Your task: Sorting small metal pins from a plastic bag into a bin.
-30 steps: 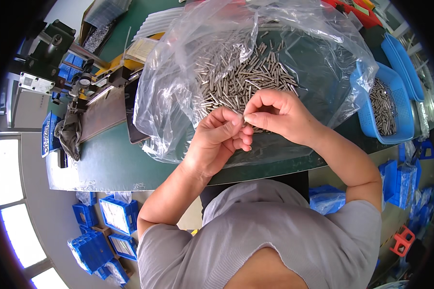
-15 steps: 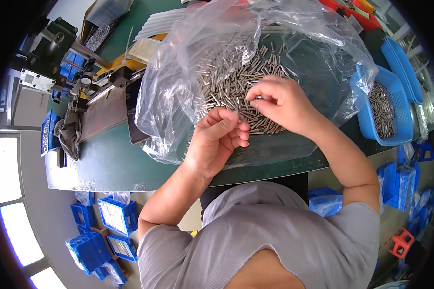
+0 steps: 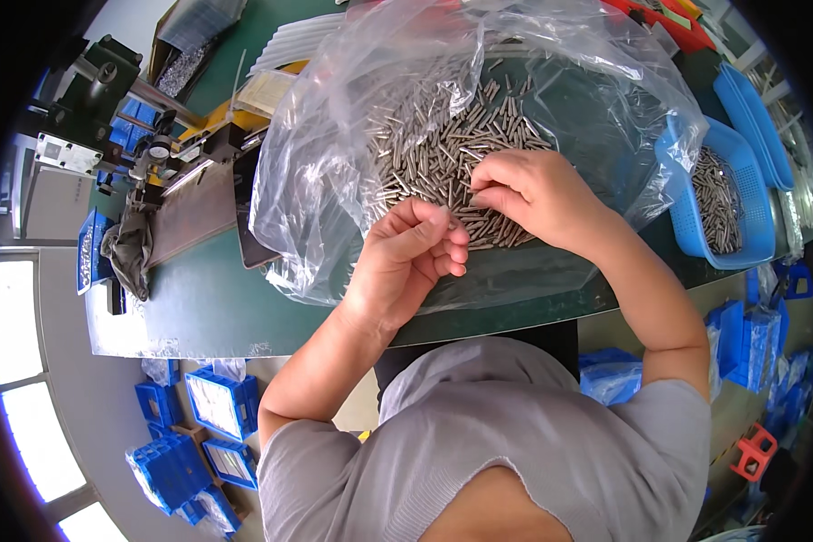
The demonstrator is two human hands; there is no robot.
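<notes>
A heap of small silvery metal pins (image 3: 425, 149) lies on a large clear plastic bag (image 3: 303, 172) spread open over the green table. My left hand (image 3: 397, 262) is at the near edge of the heap, thumb and forefinger pinched together and the other fingers curled. Whatever sits in that pinch is too small to name. Just to its right, my right hand (image 3: 551, 200) hovers over the pins with thumb and forefinger closed; their tips hide anything between them.
On the right, a blue plastic basket (image 3: 757, 230) holds more pins, with another blue tray (image 3: 745, 117) behind it. A bench device with a dark metal column (image 3: 95, 86) stands at the left. The green table's (image 3: 199, 312) front edge runs close to me. Blue crates (image 3: 221, 402) stand on the floor.
My right hand has shifted slightly to the right, its fingertips still pinched. The left hand stays nearly where it was.
</notes>
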